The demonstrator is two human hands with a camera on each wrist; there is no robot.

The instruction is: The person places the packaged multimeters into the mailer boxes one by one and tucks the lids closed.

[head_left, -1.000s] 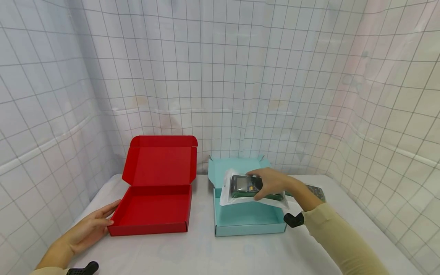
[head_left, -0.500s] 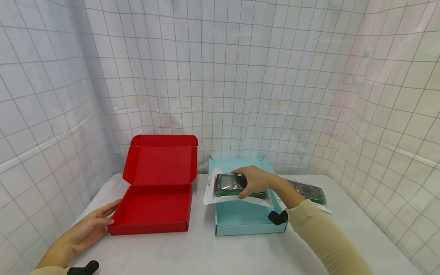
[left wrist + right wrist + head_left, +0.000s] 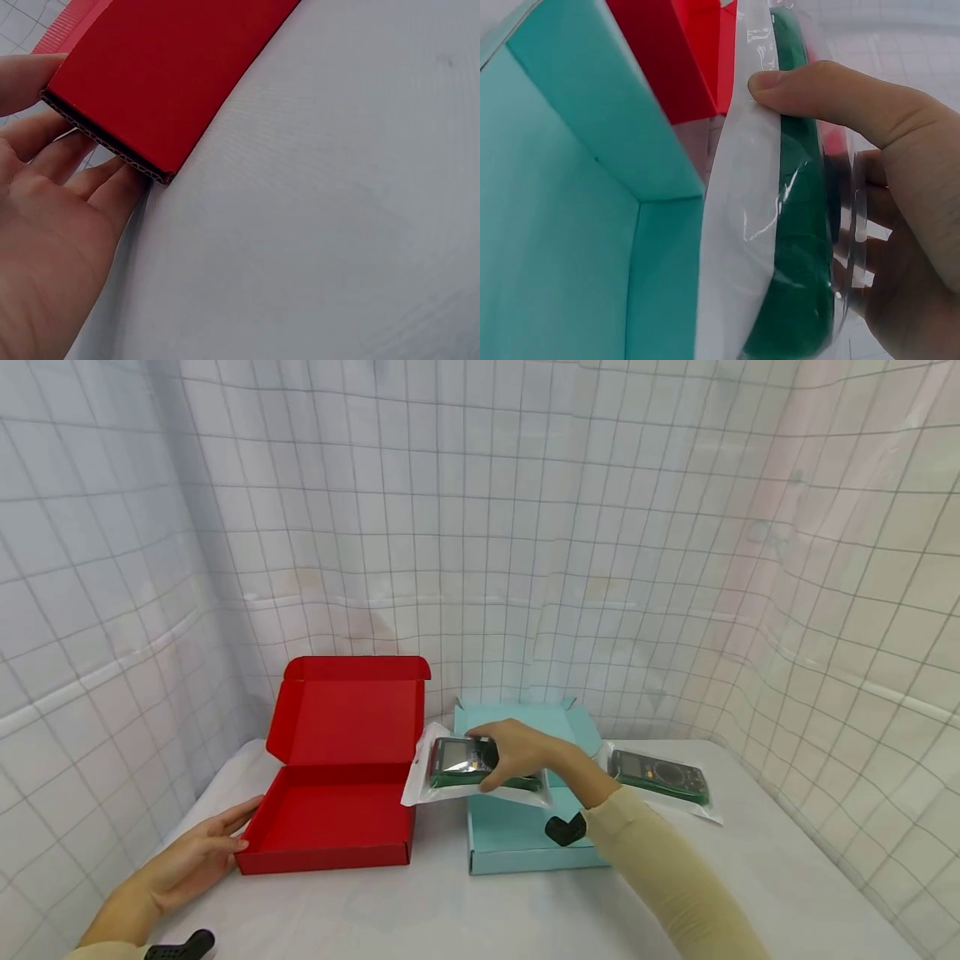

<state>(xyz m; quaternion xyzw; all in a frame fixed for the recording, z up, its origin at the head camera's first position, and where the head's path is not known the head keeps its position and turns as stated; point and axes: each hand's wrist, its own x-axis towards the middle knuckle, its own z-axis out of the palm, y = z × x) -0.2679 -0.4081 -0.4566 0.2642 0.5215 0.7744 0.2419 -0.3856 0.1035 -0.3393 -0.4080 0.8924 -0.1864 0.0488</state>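
Right of the red box, which the left hand touches, the right hand clamps the bagged multimeter across its long sides, probably the surest hold on a stiff, slick-wrapped body.

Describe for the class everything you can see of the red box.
The red box is shallow, rectangular and apparently corrugated cardboard: a fluted edge shows in the left wrist view. Its lid stands raised along the far side, with flaps at its edges; the tray's visible inside is plain red. It rests on the white cloth, left of the teal box. The left hand touches its near left corner. The bagged meter overlaps its right edge in the head view; contact is unclear.
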